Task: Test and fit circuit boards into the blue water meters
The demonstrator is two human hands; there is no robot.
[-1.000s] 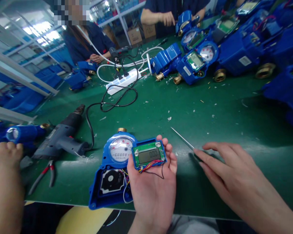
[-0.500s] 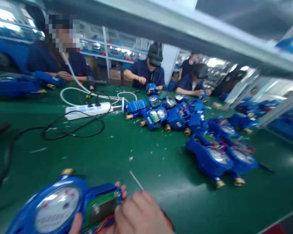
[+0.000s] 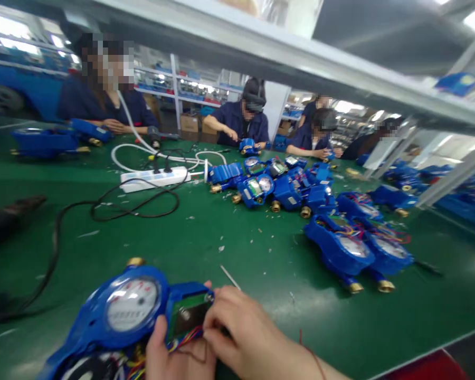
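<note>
Head view, step: the display module (image 3: 188, 316) is being worked at the open blue water meter (image 3: 119, 316); judging by the fingers, its wires are being handled.
Left hand (image 3: 178, 359): grip closed under the module, thumb up beside its near edge.
Right hand (image 3: 241, 332): fingertips pinched at the module's right edge, near the coloured wires (image 3: 182, 338).
Next move: likely calls for a steady hold and fine finger work, so the thin wires are not strained.
Look: blue housing, round white dial, brass fitting at the far end, green board in a blue frame.
Place: near edge of the green surface (image 3: 261, 248).
Nearby: thin metal rod (image 3: 230, 277) just beyond the right hand; more meters (image 3: 356, 248) well apart.
</note>
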